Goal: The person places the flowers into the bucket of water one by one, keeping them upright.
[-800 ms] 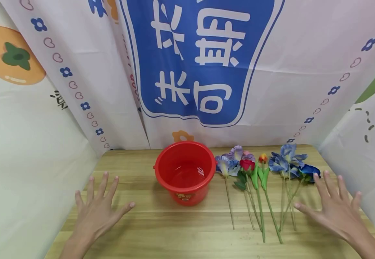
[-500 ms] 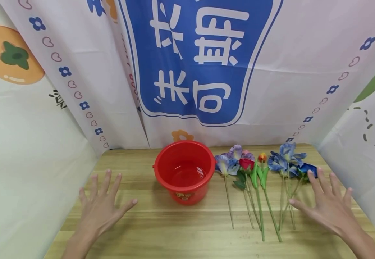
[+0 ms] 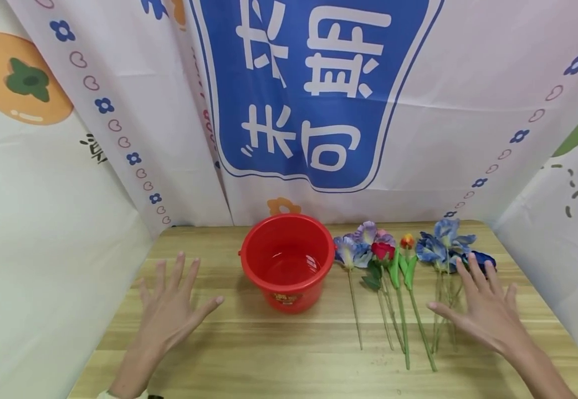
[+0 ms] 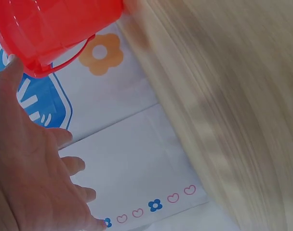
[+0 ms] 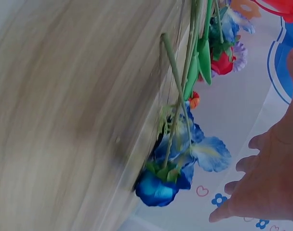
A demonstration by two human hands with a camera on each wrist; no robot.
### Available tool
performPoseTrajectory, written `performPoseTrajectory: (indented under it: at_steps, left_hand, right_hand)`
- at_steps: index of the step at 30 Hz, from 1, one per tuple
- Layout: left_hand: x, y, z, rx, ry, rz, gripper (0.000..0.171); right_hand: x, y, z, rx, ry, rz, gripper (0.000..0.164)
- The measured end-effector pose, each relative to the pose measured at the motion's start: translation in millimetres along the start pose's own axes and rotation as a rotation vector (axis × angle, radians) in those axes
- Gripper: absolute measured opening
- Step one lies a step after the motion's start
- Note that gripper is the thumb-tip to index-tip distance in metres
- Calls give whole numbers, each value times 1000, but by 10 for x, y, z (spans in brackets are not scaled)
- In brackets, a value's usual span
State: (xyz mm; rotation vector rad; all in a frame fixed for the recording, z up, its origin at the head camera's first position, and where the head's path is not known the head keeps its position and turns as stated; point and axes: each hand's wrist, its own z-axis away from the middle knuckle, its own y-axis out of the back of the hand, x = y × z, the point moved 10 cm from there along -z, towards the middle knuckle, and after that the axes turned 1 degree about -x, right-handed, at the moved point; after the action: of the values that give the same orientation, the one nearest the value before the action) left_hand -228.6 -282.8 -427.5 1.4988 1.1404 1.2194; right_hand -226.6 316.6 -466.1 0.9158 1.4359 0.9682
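Observation:
My left hand (image 3: pixel 171 307) hovers with spread fingers over the left part of the table, holding nothing. To its right stands a red bucket (image 3: pixel 289 299), upright, with nothing seen inside. My right hand (image 3: pixel 488 310), fingers also spread, overlaps the stems of the rightmost artificial flowers in the head view. Those are light blue irises (image 3: pixel 446 233) and a dark blue rose (image 5: pixel 156 190), whose head is partly hidden behind my fingers in the head view. Nearer the bucket lie a red rose (image 3: pixel 383 251), an orange tulip (image 3: pixel 407 241) and a pale blue-purple iris (image 3: pixel 351 252).
The wooden table (image 3: pixel 269 360) has white printed cloth (image 3: pixel 443 111) behind it and at both sides. The bucket's thin red handle (image 4: pixel 74 60) hangs along its side in the left wrist view. Flower stems (image 3: pixel 356 313) point toward the table's front.
Both hands have moved inward and slightly forward, the left toward the bucket and the right across the blue flowers' stems. Bucket and flowers stay in place; the head view has shifted slightly.

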Motion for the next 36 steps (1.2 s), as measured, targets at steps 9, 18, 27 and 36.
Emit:
performPoseTrajectory:
  at_steps: [9, 18, 27, 36]
  left_hand:
    - [130, -28, -128, -4, -28, 118, 101]
    - [301, -49, -255, 47, -106, 252, 94]
    - [439, 9, -333, 138, -162, 350, 86]
    - [601, 77, -403, 222, -196, 472, 75]
  right_hand:
    - [-215, -78, -93, 17, 33, -41, 115]
    - [-395, -174, -182, 4, 55, -101, 116]
    - [-540, -281, -229, -27, 43, -183, 111]
    - [-648, -351, -310, -5, 48, -219, 98]
